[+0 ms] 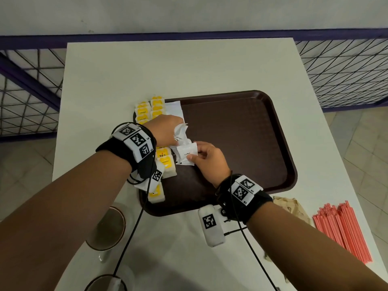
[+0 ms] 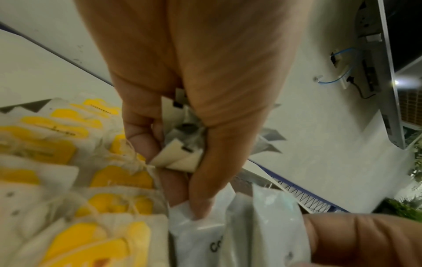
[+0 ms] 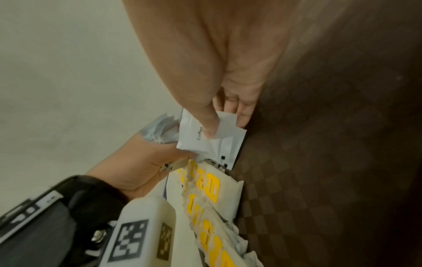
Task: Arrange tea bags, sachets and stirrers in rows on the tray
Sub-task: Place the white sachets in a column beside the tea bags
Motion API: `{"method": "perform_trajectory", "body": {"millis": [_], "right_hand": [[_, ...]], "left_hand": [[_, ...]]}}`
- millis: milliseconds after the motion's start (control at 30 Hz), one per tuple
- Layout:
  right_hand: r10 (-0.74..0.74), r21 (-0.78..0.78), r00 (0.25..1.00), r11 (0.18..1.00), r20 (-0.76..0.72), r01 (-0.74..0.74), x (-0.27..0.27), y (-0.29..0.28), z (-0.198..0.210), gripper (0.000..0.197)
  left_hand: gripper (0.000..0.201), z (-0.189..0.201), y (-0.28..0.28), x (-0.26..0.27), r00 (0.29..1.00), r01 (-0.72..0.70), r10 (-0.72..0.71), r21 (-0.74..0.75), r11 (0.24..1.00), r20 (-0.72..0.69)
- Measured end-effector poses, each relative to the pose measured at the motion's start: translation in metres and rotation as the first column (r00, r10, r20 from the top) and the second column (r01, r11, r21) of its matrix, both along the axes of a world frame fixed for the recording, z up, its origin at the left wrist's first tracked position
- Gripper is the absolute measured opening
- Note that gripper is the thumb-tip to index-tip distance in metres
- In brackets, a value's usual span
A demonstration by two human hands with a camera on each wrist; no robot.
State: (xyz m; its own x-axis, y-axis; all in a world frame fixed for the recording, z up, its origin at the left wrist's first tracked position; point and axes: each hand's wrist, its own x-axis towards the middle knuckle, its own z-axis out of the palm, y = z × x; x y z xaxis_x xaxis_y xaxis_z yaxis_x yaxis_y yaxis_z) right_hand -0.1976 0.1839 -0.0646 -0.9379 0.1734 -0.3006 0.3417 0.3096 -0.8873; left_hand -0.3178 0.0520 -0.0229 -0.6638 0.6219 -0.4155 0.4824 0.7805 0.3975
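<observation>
On the tray's left side, the left hand clutches a bunch of white sachets, too bunched to count. Just beside it, the right hand pinches one sachet marked Coffee between thumb and fingers. Yellow-tagged tea bags line the left rim, partly hidden. Red stirrers, uncountable, lie on the table, right.
</observation>
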Motion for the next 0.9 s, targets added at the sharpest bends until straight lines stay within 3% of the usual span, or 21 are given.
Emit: {"method": "perform_trajectory", "body": {"millis": [67, 133, 267, 333, 533, 733, 900], "right_hand": [[-0.018, 0.133, 1.000, 0.991, 0.020, 0.015, 0.003, 0.002, -0.001, 0.017], [-0.005, 0.172, 0.998, 0.985, 0.055, -0.004, 0.006, 0.005, 0.000, 0.014], [-0.003, 0.135, 0.997, 0.991, 0.073, -0.007, 0.007, 0.006, 0.003, 0.008], [-0.039, 0.120, 0.996, 0.992, 0.082, 0.029, 0.006, 0.005, 0.003, 0.015], [-0.069, 0.172, 0.995, 0.983, 0.074, 0.056, 0.006, 0.002, -0.004, 0.012], [-0.100, 0.103, 0.992, 0.990, 0.079, 0.092, 0.006, -0.001, 0.003, 0.021], [-0.118, 0.127, 0.992, 0.986, 0.050, 0.111, 0.005, -0.003, -0.003, 0.013]], "left_hand": [[0.028, -0.002, 0.001, 0.002, 1.000, 0.005, -0.005, -0.003, 1.000, -0.008], [0.028, -0.004, 0.003, 0.003, 1.000, 0.010, -0.010, -0.015, 1.000, -0.011], [0.026, -0.006, 0.009, 0.004, 0.999, 0.049, -0.049, -0.036, 0.998, -0.011], [0.024, -0.007, 0.009, 0.004, 0.998, 0.062, -0.063, -0.044, 0.997, -0.017], [0.017, -0.008, 0.005, 0.003, 0.998, 0.036, -0.037, -0.015, 0.999, -0.059], [0.026, -0.004, -0.001, 0.009, 0.998, 0.026, -0.023, 0.038, 0.999, -0.059], [0.023, -0.003, -0.004, 0.015, 0.998, 0.044, -0.046, -0.038, 0.998, -0.041]]}}
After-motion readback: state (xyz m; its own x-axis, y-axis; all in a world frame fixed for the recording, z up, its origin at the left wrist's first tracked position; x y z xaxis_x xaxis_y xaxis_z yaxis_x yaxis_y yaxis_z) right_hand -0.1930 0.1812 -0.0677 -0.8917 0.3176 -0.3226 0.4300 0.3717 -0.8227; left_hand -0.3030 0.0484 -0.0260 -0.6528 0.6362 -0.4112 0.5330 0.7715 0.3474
